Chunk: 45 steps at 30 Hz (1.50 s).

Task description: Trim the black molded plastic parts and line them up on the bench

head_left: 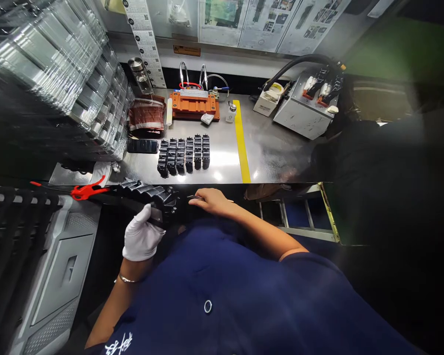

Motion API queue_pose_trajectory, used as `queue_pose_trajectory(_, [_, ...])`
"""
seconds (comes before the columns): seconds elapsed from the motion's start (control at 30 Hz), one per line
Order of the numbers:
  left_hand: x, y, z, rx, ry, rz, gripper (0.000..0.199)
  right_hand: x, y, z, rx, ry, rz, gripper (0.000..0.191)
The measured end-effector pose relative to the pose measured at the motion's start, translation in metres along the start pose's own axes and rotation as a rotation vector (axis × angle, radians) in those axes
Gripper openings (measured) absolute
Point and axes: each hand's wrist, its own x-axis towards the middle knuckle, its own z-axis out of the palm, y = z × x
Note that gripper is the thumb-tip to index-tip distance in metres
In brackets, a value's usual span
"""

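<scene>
My left hand (142, 235), in a white glove, grips a ribbed black plastic part (148, 193) near the table's front edge. The part slants in front of my body. To its right, my bare right hand (211, 200) is closed round a thin, pointed tool (196, 197) whose tip faces the black part without touching it. Behind the hands, several black ribbed pieces (180, 155) stand in side-by-side rows on the metal table (225, 165).
An orange fixture (194, 104) stands at the back, beside a small white bottle (231, 112). Plastic-wrapped trays (70, 74) tower at left. A red air gun (91, 189) hangs at the front left edge. A grey machine (301, 111) sits back right.
</scene>
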Motion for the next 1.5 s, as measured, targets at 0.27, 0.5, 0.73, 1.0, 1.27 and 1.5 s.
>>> queue_pose_trajectory(0.27, [-0.019, 0.010, 0.007, 0.419, -0.233, 0.033, 0.039, -0.019, -0.030, -0.039, -0.046, 0.016, -0.660, 0.049])
queue_pose_trajectory(0.5, [-0.020, 0.005, 0.013, 0.486, -0.296, -0.022, 0.056, -0.021, -0.043, -0.043, -0.212, 0.035, -0.902, 0.064])
queue_pose_trajectory(0.73, [-0.020, 0.000, 0.011, 0.422, -0.267, 0.018, 0.051, -0.015, -0.038, -0.043, -0.308, 0.122, -0.900, 0.063])
queue_pose_trajectory(1.0, [-0.018, -0.007, 0.011, 0.337, -0.224, -0.002, 0.032, -0.012, -0.035, -0.041, -0.338, 0.273, -0.881, 0.061])
queue_pose_trajectory(1.27, [-0.025, -0.013, 0.020, 0.137, -0.178, -0.063, 0.014, -0.009, -0.037, -0.037, -0.300, 0.322, -0.778, 0.058])
queue_pose_trajectory(1.5, [-0.032, -0.001, 0.038, -0.099, 0.116, -0.374, 0.044, -0.005, -0.034, -0.056, -0.192, 0.250, -0.690, 0.049])
